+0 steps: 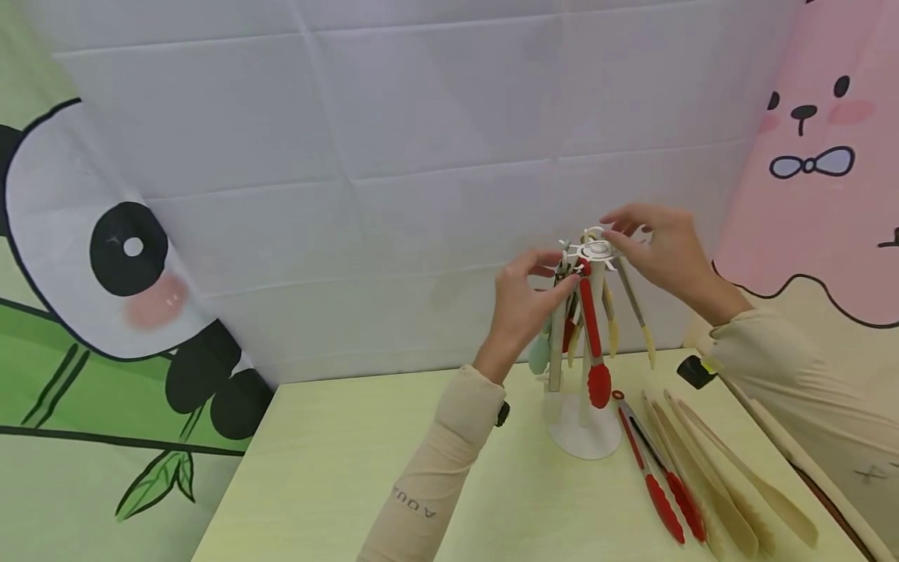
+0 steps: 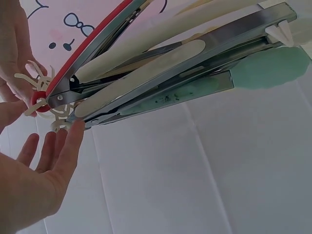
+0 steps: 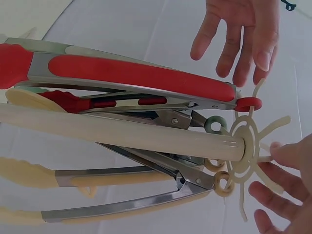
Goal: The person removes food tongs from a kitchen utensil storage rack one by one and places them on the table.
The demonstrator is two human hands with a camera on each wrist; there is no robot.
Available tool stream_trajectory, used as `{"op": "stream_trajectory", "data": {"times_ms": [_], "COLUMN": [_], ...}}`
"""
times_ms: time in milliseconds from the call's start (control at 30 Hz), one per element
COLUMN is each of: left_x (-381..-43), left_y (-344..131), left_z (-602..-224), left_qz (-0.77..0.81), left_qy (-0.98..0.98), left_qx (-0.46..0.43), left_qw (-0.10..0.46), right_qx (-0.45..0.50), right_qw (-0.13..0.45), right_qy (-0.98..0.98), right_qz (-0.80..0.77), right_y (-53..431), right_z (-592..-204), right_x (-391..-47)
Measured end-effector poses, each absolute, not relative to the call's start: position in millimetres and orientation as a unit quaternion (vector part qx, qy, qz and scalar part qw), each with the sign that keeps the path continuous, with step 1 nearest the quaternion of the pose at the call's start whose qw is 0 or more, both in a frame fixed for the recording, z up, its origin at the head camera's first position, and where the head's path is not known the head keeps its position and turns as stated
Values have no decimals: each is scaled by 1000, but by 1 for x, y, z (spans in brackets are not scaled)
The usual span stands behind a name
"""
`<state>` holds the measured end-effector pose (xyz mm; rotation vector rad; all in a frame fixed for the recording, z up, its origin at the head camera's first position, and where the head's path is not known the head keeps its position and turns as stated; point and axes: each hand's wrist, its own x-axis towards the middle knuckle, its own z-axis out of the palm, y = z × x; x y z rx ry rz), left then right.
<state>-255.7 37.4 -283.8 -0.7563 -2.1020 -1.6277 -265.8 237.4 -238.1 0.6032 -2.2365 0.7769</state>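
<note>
Currently, the stand point(image 1: 584, 439) is upright at the far right of the table point(image 1: 379, 437); several pairs of tongs hang from the hooks at its top. The left hand point(image 1: 523, 300) is at the left of the hooks, with its thumb and fingers apart, nearest to the ring of the red tongs point(image 1: 592, 332); whether they touch it cannot be told. The right hand point(image 1: 663, 242) is at the right of the hooks, its thumb and fingers together on one hook. The red tongs hang on the near side of the stand, tips downward. The green tongs point(image 1: 539, 355) hang at the left; the beige tongs point(image 3: 199, 180) hang at the right. The loose red tongs point(image 1: 662, 503) lie on the table, near and right of the base, arms apart. Beige utensils point(image 1: 709, 492) lie just right of them. A white cloth point(image 1: 435, 195) covers the far side.
</note>
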Motion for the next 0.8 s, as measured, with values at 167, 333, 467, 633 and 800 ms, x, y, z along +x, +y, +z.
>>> {"op": "stream_trajectory", "data": {"times_ms": [167, 333, 467, 633, 800], "left_x": [-269, -279, -278, -276, -275], "left_y": [35, 33, 34, 35, 35], "left_z": [-288, -293, -295, -295, -297], "left_qz": [-582, -565, -562, -564, -559], "left_qy": [-739, -748, -752, -756, -768], "left_qx": [-291, -303, -298, -292, -272], "left_qw": [172, 171, 171, 162, 157], "right_qx": [247, 245, 245, 233, 227], "right_qw": [356, 366, 359, 345, 334], "right_qy": [-861, -865, -870, -881, -888], "right_qz": [266, 242, 235, 227, 219], "right_y": [226, 218, 216, 212, 206], "right_z": [-235, -230, -226, -223, -220], "right_x": [-277, -285, -283, -280, -279]}}
